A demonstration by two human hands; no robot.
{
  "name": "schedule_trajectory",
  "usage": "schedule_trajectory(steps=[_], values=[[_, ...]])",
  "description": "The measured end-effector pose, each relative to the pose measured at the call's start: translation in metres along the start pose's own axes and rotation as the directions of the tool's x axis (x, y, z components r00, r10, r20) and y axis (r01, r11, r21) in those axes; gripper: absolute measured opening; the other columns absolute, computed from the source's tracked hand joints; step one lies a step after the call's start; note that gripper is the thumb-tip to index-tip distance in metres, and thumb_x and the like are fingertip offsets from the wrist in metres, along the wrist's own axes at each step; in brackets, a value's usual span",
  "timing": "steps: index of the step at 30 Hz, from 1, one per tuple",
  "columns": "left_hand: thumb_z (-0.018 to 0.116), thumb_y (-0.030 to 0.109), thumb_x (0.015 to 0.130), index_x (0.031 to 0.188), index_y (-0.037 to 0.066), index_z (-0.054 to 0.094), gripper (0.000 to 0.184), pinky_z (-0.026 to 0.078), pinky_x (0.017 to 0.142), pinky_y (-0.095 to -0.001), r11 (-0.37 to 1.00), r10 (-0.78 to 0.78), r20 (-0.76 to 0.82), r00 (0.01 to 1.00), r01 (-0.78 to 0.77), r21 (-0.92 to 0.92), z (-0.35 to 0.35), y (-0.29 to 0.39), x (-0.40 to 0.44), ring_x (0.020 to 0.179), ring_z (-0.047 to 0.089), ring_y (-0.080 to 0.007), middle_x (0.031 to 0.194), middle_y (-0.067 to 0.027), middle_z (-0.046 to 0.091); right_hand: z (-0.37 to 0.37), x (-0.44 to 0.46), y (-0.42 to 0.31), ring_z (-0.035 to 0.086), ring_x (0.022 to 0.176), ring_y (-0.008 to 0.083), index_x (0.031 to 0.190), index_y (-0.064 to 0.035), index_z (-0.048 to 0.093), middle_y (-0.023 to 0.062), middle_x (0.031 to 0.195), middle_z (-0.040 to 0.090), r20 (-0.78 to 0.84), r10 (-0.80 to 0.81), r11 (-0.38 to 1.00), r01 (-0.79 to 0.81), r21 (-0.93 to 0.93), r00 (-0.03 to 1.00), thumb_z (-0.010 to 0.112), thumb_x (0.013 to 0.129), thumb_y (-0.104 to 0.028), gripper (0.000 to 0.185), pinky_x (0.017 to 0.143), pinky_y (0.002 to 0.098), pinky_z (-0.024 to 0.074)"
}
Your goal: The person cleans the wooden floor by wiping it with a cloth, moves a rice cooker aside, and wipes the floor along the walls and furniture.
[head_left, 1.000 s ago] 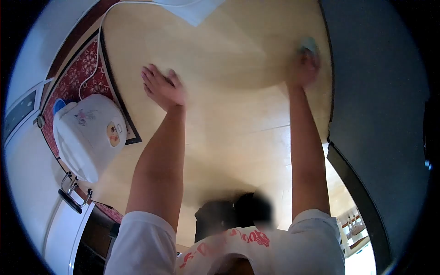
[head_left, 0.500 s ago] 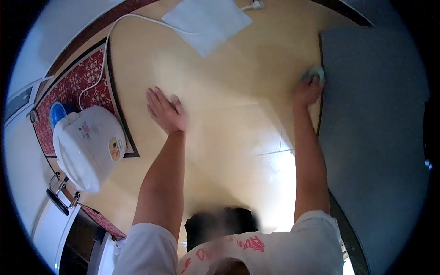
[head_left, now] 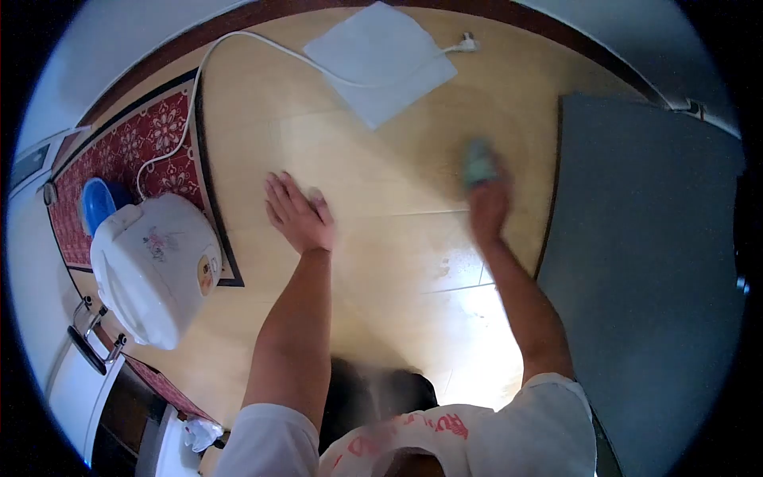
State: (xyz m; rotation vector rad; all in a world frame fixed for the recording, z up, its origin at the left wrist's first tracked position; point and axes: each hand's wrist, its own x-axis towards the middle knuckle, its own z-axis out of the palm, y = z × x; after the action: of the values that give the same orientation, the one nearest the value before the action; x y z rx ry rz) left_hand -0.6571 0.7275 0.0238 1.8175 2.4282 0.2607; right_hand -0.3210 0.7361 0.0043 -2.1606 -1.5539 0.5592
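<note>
My left hand (head_left: 299, 213) lies flat on the pale wooden floor (head_left: 397, 187), fingers stretched out and nothing in it. Farther right, my right hand (head_left: 489, 205) is closed on a green cloth (head_left: 479, 161) against the floor. Motion smears both the hand and the cloth, so its folds and edges do not show clearly. A white sheet (head_left: 377, 71) lies flat on the floor beyond both hands. Across it runs a white cord, ending in a plug (head_left: 469, 44).
On the left a white rice cooker (head_left: 159, 270) stands partly on a red patterned mat (head_left: 163, 131), with a blue bowl (head_left: 103, 203) behind it. A large grey mat (head_left: 644, 262) covers the floor at right. Light glares off the floor near my knees.
My right hand has swept left with the cloth, away from the grey mat's edge. My left hand stays planted. The camera view has shifted slightly, showing more of the far floor.
</note>
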Motion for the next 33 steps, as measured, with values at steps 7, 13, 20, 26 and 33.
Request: schedule_trajectory(steps=[7, 13, 20, 26, 33], values=[[0.034, 0.042, 0.098, 0.150, 0.000, 0.024, 0.067, 0.013, 0.115, -0.0532, 1.000, -0.023, 0.038, 0.999, 0.023, -0.005, -0.004, 0.003, 0.003, 0.145, 0.018, -0.0384, 0.157, -0.0218, 0.018, 0.012, 0.152, 0.012, 0.057, 0.104, 0.0430, 0.116, 0.0027, 0.060, 0.0257, 0.115, 0.061, -0.324, 0.003, 0.959, -0.095, -0.269, 0.946, 0.052, 0.084, -0.011, 0.035, 0.090, 0.0491, 0.0471], [0.033, 0.044, 0.098, 0.151, 0.001, 0.020, 0.069, 0.013, 0.115, -0.0538, 1.000, -0.029, 0.071, 0.997, 0.029, 0.003, -0.009, 0.007, 0.006, 0.145, 0.018, -0.0395, 0.158, -0.0214, 0.016, -0.001, -0.009, -0.092, 0.054, 0.119, 0.0329, 0.116, -0.0098, 0.064, 0.0105, 0.123, 0.062, 0.441, -0.668, 0.738, 0.609, 0.289, 0.600, 0.064, 0.068, 0.000, 0.050, 0.104, 0.0455, 0.0409], [0.035, 0.042, 0.097, 0.151, 0.000, 0.020, 0.070, 0.013, 0.115, -0.0540, 1.000, -0.009, 0.070, 0.998, 0.008, 0.015, -0.002, 0.001, 0.003, 0.144, 0.018, -0.0397, 0.158, -0.0217, 0.015, -0.013, 0.013, 0.031, 0.050, 0.101, 0.0382, 0.109, 0.0068, 0.056, 0.0251, 0.125, 0.050, -0.321, 0.021, 0.995, -0.053, -0.090, 0.947, 0.042, 0.097, -0.017, 0.030, 0.088, 0.0457, 0.0424], [0.037, 0.041, 0.096, 0.151, 0.000, 0.021, 0.070, 0.014, 0.115, -0.0540, 1.000, 0.000, 0.062, 0.998, 0.001, -0.007, -0.006, 0.007, 0.004, 0.144, 0.018, -0.0401, 0.158, -0.0222, 0.017, -0.012, 0.034, 0.004, 0.041, 0.124, 0.0449, 0.110, 0.0052, 0.054, 0.0337, 0.139, 0.033, -0.458, 0.064, 0.993, -0.101, -0.057, 0.887, 0.043, 0.097, -0.013, 0.025, 0.098, 0.0469, 0.0395], [0.052, 0.029, 0.091, 0.143, -0.002, 0.035, 0.063, 0.023, 0.112, -0.0515, 0.996, 0.019, -0.074, 0.997, -0.026, -0.088, -0.004, 0.006, 0.004, 0.137, 0.030, -0.0416, 0.151, -0.0223, 0.031, -0.016, 0.045, -0.018, 0.038, 0.128, 0.0440, 0.110, 0.0030, 0.052, 0.0270, 0.144, 0.031, -0.451, 0.184, 0.980, -0.200, 0.011, 0.873, 0.045, 0.093, -0.006, 0.020, 0.101, 0.0472, 0.0396]])
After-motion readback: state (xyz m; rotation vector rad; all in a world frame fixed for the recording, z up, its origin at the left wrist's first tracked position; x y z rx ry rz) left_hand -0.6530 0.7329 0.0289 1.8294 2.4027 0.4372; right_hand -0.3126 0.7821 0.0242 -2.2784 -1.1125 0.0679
